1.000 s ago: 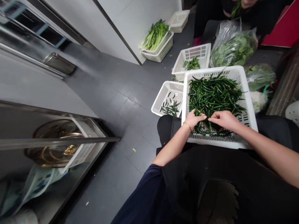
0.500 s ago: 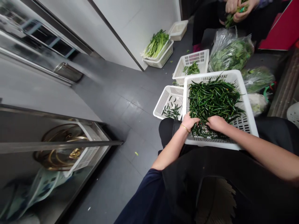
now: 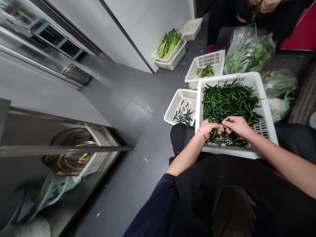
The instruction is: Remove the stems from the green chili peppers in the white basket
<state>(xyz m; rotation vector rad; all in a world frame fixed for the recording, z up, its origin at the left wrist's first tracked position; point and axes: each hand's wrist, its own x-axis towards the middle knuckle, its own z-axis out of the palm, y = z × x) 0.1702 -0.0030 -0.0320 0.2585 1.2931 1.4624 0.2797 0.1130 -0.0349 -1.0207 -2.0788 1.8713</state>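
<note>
the large white basket (image 3: 268, 113) sits across your lap, and in it lies a heap of green chillies (image 3: 229, 98), too many to count, with bare slots showing toward its right side. both your hands are over the near part of that one basket. your left hand (image 3: 208, 127) and your right hand (image 3: 238, 126) meet there, fingertips just beside each other at the near edge of the heap; you show thumb and fingers bent inward, but whether either grip is clamped on a chilli cannot be told, since the fingers hide it.

on the floor to your left, just beside your knee, one smaller white basket (image 3: 177, 102) holds a loose scatter of chillies, far fewer than in yours and overlapping too much to count. beyond your large basket, one more slotted basket (image 3: 214, 59) holds a single small clump of leafy greens (image 3: 205, 70). by the wall you have two stacked baskets (image 3: 174, 61), with one pile of long green stalks (image 3: 169, 44) in the top one, and one white tub (image 3: 192, 29) just behind them.

ahead to your right are three clear bags: a large bag (image 3: 250, 54) of broad leaves, a second bag (image 3: 280, 82) of greens, and a third bag (image 3: 276, 109) with pale contents. past them, you see a co-worker's two hands (image 3: 270, 5) with some greens.
</note>
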